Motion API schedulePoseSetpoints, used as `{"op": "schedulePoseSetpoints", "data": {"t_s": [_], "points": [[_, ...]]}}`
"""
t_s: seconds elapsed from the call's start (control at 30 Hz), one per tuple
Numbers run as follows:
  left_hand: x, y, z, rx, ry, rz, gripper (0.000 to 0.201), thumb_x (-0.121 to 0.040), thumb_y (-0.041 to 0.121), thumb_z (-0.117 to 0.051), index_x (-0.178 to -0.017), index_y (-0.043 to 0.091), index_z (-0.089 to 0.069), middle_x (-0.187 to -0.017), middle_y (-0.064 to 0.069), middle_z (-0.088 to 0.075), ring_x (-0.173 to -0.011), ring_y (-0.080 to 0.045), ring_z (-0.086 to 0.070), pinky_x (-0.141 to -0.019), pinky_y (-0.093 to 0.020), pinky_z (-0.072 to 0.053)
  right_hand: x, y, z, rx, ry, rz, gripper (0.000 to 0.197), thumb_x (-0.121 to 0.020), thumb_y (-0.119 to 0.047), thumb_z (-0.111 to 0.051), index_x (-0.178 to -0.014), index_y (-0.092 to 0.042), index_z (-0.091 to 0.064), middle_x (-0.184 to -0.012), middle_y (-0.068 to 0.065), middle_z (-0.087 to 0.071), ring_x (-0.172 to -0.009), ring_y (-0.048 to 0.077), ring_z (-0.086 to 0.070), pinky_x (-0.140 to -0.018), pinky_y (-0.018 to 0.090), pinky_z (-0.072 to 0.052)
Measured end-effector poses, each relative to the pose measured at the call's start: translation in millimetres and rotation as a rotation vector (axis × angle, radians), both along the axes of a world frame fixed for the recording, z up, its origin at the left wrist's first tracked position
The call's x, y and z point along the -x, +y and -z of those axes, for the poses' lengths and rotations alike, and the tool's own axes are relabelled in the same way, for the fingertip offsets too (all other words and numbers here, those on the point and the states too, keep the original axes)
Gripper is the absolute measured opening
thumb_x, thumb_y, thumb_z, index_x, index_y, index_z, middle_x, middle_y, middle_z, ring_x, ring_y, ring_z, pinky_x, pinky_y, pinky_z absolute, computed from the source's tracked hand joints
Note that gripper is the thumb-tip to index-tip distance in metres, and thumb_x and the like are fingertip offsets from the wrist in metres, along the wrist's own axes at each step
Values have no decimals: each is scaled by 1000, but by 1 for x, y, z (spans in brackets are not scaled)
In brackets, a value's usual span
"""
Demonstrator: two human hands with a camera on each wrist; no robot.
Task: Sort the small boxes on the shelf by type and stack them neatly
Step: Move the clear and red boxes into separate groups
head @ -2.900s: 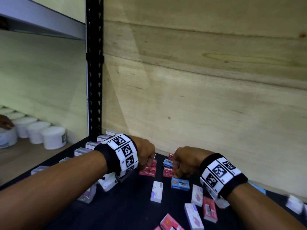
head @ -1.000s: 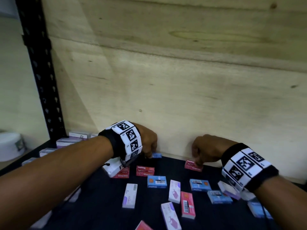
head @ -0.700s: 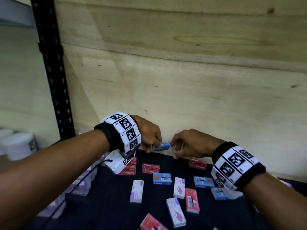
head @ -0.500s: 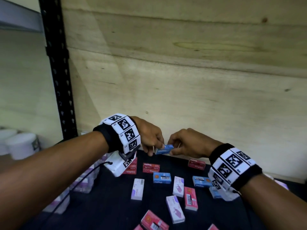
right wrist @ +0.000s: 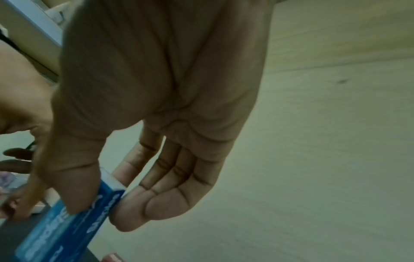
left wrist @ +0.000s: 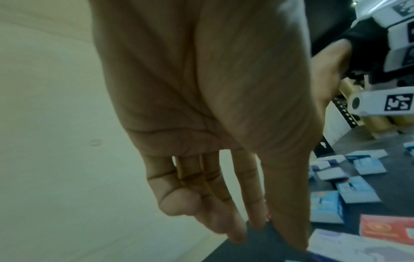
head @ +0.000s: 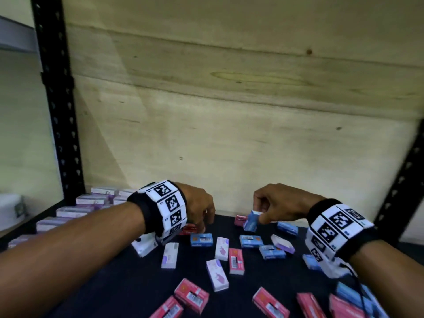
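Dark shelf deck (head: pixel 128 278) w/ pale plywood back panel (head: pixel 229 134), black perforated upright (head: pixel 57 99) at 9 o'clock. Scattered across deck: small blue, red and white-purple cardboard boxes, unsorted; row of white-purple boxes (head: pixel 91 199) lined up at 9–10 o'clock beside upright. Half a sec ago both hands met on one small blue cardboard box (head: pixel 252 220); now held by right hand (head: pixel 282 206) alone, thumb and fingers (right wrist: pixel 134 211) pinching it, tilted, above deck at 12–1 o'clock, near a red box (head: pixel 239 219). Left hand (head: pixel 197 207) let go, dropped toward deck at 11 o'clock, fingers (left wrist: pixel 253 203) straight-ish and relaxed, gripping nothing, tips at or near deck. Handoff done, prob. means blue box headed to the blue ones (head: pixel 271 251) at 2–3 o'clock; left freed for next pick. Most sorting left.
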State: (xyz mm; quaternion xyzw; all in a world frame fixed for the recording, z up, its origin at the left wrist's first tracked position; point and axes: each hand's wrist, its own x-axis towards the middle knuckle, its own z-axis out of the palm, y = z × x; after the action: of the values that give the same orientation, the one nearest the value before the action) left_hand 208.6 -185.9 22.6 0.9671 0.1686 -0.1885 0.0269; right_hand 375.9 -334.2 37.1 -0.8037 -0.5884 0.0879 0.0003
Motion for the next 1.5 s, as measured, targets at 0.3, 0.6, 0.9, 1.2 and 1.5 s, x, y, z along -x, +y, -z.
{"op": "schedulePoseSetpoints", "data": {"t_s": [0.3,0.6,0.9,1.2,1.5], "points": [[-22,-10,26,-133,170,54,44,-75,33,-81,-106,3,-68,-89,-10,-62,-72,-20,-51,-52,-20,-39,-26,-46,5,39,36,142,17,-79,-27,-74,-80,-27,-57,-74,-10,-65,-66,6,-57,-61,22,-41],[-28,-19,17,-127,136,67,37,-78,23,-80,-109,6,-69,-89,-3,-64,-75,-17,-57,-58,-22,-43,-34,-53,8,87,171,188,14,-93,-26,-61,-107,-22,-63,-90,4,-75,-68,14,-65,-75,32,-58],[-39,-36,-18,7,14,116,48,-97,15,-54,-145,18,-43,-134,-4,-57,-82,-13,-57,-78,-23,-47,-44,-65,8,89,245,260,15,-99,-21,-51,-109,-27,-60,-104,6,-70,-66,17,-72,-71,24,-59],[-75,-67,-7,267,-56,84,42,-99,-2,-44,-137,15,-43,-131,-13,-52,-66,-10,-59,-64,-23,-55,-67,-107,10,84,222,319,33,-90,-6,-56,-107,-31,-68,-87,0,-72,-66,20,-68,-79,35,-60],[-120,-108,-12,214,-48,201,40,-96,1,-50,-132,17,-49,-129,-11,-58,-63,-8,-59,-59,-16,-51,-94,-154,19,-13,281,478,23,-89,4,-61,-101,-15,-64,-81,2,-63,-76,24,-66,-75,35,-61]]}}
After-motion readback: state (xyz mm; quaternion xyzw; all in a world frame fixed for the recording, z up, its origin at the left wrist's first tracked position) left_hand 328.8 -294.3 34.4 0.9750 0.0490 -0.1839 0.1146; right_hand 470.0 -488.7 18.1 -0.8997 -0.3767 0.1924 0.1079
